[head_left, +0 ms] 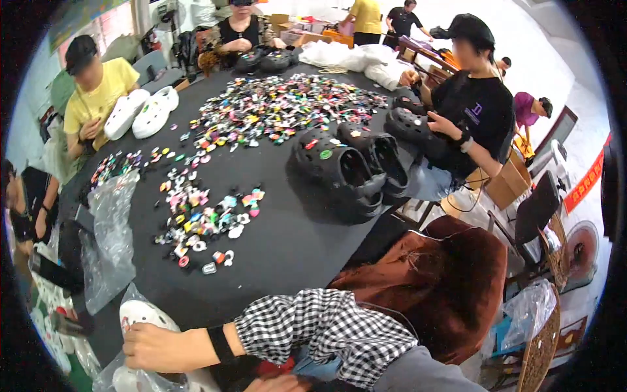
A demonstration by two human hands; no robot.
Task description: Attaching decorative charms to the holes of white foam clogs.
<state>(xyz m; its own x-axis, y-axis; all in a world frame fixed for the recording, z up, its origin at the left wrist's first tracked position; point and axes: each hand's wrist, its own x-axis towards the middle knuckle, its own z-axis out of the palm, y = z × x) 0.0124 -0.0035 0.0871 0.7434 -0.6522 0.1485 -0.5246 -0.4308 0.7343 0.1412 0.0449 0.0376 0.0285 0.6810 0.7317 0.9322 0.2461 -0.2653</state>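
Note:
My right hand [153, 347] reaches across the lower left, its arm in a black-and-white checked sleeve cover with a black band at the wrist. Its fingers are curled over a white clog [145, 312] that has a small charm on its top. A clear plastic bag [140, 381] lies around and under the clog, and another white part shows through it. Only a strip of my left hand [281, 384] appears at the bottom edge, below the right forearm; its fingers are cut off from view.
Small colourful shoe charms [209, 215] lie scattered on the black table [287, 255], with a larger heap [287, 108] behind. Black clogs [339, 170] stand at the right edge. A crumpled clear bag [111, 235] lies left. Co-workers around the table handle clogs. A brown-covered chair [431, 281] is beside me.

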